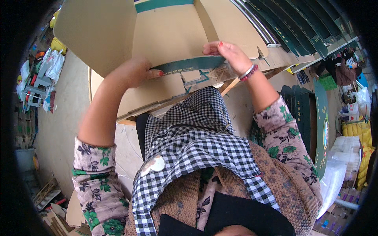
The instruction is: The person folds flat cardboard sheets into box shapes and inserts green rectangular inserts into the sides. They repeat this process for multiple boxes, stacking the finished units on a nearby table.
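Note:
A large cardboard box (169, 29), plain brown inside and dark green outside, stands unfolded on the worktable in front of me. My left hand (134, 72) is closed round the left end of its low near wall (193, 65), the thumb on the green outer side. At the right end of that wall, my right hand (228, 53) reaches over the corner, fingers loosely bent and thumb apart, pinching nothing I can see. Small cardboard offcuts (191, 76) and thin strips lie on the table between me and the box.
Dark green flattened cartons (291, 23) lie in an overlapping row at the far right, beside metal rails (258, 21). More green cartons (299, 114) stand right of me. Another person (342, 70) is beyond, near a green crate (327, 81). Wood scraps (55, 220) lie lower left.

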### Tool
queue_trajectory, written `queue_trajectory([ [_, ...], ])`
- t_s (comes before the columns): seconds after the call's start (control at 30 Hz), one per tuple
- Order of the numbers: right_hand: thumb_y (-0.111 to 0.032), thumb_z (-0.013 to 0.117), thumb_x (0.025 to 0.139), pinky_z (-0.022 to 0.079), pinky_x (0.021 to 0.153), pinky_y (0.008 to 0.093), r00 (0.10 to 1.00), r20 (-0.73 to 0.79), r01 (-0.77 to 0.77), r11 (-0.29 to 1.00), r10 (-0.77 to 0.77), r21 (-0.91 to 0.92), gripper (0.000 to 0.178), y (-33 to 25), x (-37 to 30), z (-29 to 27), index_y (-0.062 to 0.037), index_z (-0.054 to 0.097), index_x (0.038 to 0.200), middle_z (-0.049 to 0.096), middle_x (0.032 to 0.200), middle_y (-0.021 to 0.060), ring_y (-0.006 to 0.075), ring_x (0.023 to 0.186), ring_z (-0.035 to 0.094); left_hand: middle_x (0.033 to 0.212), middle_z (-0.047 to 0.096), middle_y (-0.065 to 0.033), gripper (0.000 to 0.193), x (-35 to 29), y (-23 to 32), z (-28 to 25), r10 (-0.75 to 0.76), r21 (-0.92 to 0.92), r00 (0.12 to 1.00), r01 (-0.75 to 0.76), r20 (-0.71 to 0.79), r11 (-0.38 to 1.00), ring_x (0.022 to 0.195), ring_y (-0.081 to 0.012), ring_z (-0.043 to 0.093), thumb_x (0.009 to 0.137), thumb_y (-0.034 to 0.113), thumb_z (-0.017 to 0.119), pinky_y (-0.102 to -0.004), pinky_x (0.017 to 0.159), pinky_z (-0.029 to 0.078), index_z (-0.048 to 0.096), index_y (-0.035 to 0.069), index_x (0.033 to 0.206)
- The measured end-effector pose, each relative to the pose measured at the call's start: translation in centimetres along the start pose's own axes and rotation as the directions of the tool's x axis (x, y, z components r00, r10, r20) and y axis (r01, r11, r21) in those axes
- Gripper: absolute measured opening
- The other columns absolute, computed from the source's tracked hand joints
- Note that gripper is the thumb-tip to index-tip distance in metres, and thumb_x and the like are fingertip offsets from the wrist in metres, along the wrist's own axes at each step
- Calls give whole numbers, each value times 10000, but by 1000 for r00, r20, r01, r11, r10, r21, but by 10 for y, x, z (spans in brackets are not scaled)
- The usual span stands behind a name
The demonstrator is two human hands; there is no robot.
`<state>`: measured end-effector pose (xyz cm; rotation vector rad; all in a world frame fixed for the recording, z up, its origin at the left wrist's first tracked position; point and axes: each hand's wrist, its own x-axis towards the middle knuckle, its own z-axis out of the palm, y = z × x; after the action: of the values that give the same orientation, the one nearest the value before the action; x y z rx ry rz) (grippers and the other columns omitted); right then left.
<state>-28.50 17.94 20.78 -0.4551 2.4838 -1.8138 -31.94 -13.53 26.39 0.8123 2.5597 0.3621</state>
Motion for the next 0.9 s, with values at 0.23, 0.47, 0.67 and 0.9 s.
queue_trajectory([
  [0.23,-247,665,885,489,751,259,999,17,43,999,-42,-25,265,20,-19,11,8,684,957,669,898,49,111,813,595,989,664,-203,282,-31,11,6,-24,97,1000,26,-20,995,887,-344,612,880,151,627,-387,795,473,617,-10,1111],
  [0.47,-297,683,866,498,726,288,998,-67,-18,998,22,60,341,24,-9,18,20,663,991,673,840,78,134,771,614,1022,661,-178,321,-44,-31,4,4,-139,997,-14,-71,990,913,-295,622,899,117,580,-387,798,495,575,3,1199],
  [0.67,-322,754,753,514,777,375,847,-523,-91,942,-97,-323,561,27,17,47,-5,572,1179,664,938,229,324,843,657,979,676,-172,535,8,-44,2,-347,-329,936,313,-51,891,881,-292,640,829,402,682,-384,835,480,613,-4,1171],
  [0.9,-260,729,767,503,801,405,842,-397,-110,604,-365,-789,393,13,19,58,-105,646,1119,627,1066,180,350,932,616,1105,615,-189,404,-3,-2,54,90,260,762,105,-641,960,1075,-346,553,780,288,713,-417,886,458,624,31,1079],
])
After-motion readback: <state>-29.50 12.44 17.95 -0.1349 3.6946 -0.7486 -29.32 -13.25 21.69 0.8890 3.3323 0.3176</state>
